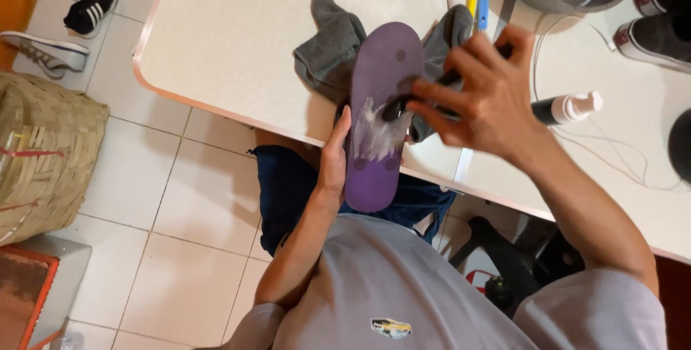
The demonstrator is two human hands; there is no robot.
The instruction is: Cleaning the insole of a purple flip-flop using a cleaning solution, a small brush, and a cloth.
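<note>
White table's near edge (237,116): left hand (332,166) is clamping the purple flip-flop (380,98), right hand (479,98) is gripping a dark brush (403,105), foam is covering only the heel half.

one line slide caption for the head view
Left hand steadies a purple sandal while the right hand scrubs its foamy sole with a dark brush.

head cam | looks steeply down | close over table (237,47) edge

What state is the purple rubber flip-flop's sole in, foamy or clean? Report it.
Partly foamy: white lather smears the middle of the purple rubber flip-flop under the dark brush; both ends look bare.
</note>
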